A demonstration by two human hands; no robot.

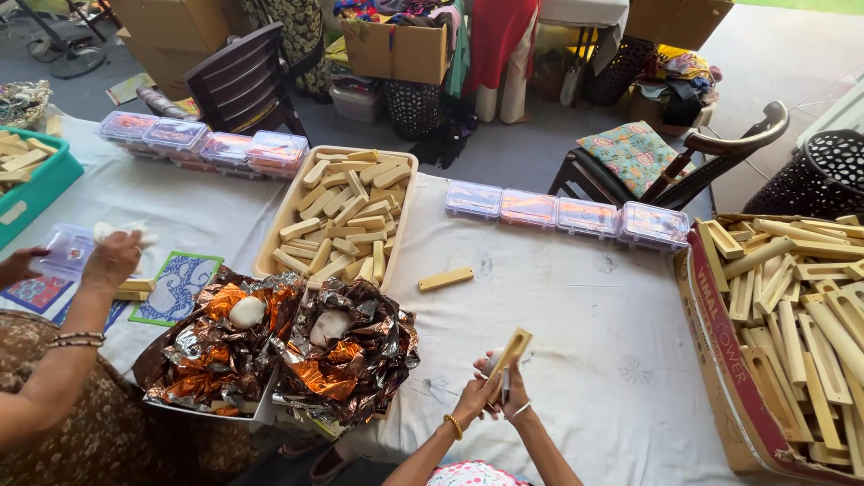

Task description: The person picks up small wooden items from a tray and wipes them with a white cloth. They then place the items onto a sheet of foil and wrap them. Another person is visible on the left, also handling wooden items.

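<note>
1. Long table (576, 306) under a white cloth fills most of the view, with dark chairs (247, 85) and stacked boxes on the floor behind it. Bare cloth sits between the tray and the carton, so there's elbow room there.
2. Cardboard carton (720, 378) at the right edge, piled with pale wooden pieces.
3. Beige tray (270, 261) mid-table, full of the same wooden blocks; one loose block (445, 279) lies just beside it.
4. Two crinkly foil heaps (270, 351), each with a white lump on top.
5. Clear lidded boxes (562, 213) lined along the far edge.
6. Left hand (475, 398) and right hand (515, 396) both grip one wooden block (509, 356), upright near the front edge.
7. Co-worker's hand (112, 261) at left holds something white.
</note>
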